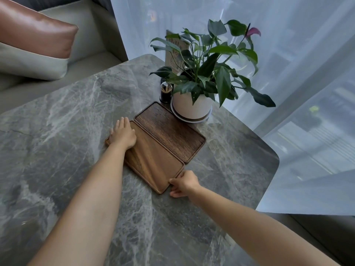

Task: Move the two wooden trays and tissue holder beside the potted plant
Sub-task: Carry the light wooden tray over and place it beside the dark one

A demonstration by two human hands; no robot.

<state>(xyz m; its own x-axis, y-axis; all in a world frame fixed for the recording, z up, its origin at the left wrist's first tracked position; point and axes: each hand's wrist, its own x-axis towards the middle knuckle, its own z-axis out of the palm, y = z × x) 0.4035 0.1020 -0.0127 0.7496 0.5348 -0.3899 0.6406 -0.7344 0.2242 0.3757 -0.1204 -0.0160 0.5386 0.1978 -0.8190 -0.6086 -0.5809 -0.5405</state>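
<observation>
Two flat wooden trays lie side by side on the grey marble table (63,135). The darker tray (171,131) is the farther one, its far end touching the saucer of the potted plant (192,106) in its white pot. The lighter tray (153,160) sits against its near side. My left hand (123,134) rests flat on the lighter tray's far left end, fingers spread. My right hand (183,184) pinches the lighter tray's near right corner. No tissue holder is in view.
A dark toothpick holder (166,93) stands left of the pot, and a printed card stand (175,52) rises behind the leaves. A sofa with a brown cushion (36,29) lies beyond the table's far left edge. A sheer curtain (299,93) hangs along the right edge.
</observation>
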